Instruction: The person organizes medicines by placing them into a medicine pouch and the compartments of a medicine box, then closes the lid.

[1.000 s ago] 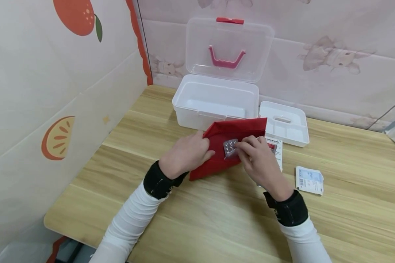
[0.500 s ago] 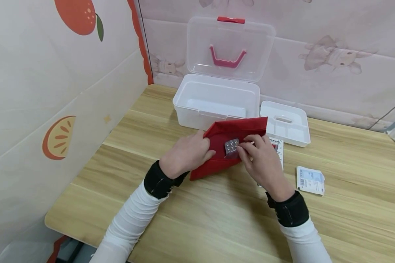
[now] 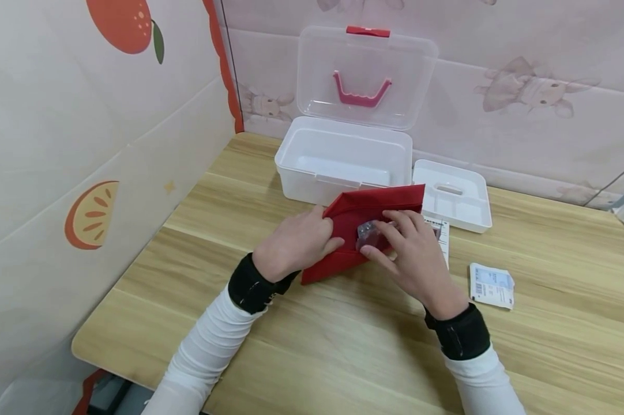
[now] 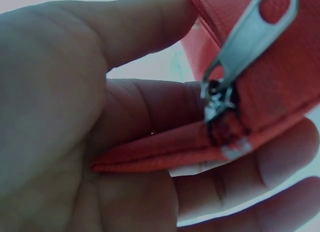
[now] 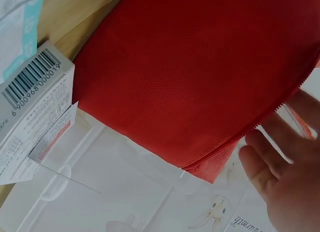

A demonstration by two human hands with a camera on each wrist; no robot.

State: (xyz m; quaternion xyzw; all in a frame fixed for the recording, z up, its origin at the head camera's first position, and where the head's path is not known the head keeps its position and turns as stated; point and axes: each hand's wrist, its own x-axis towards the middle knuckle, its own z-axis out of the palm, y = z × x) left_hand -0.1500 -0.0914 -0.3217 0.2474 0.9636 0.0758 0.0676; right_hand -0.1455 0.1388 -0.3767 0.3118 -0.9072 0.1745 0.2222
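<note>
My left hand grips the left side of a red zip pouch, which gapes open and leans above the table. In the left wrist view, the metal zipper pull hangs near the pouch corner between thumb and fingers. A silver blister pack lies at the pouch mouth. My right hand reaches over it with spread fingers, its thumb apart below the pack and its index finger at the pack's upper side. In the right wrist view, extended fingers meet the zipper edge; the pouch hides the blister pack.
Behind stands a white plastic box, its clear lid raised against the wall. To its right lies a white compartment tray. A barcoded carton sits beside the pouch, and a flat white-and-blue packet lies farther right.
My right hand's fingers and thumb have spread apart from their pinch on the blister pack, which now sits tilted and partly covered in the pouch mouth. My left hand keeps its grip.
</note>
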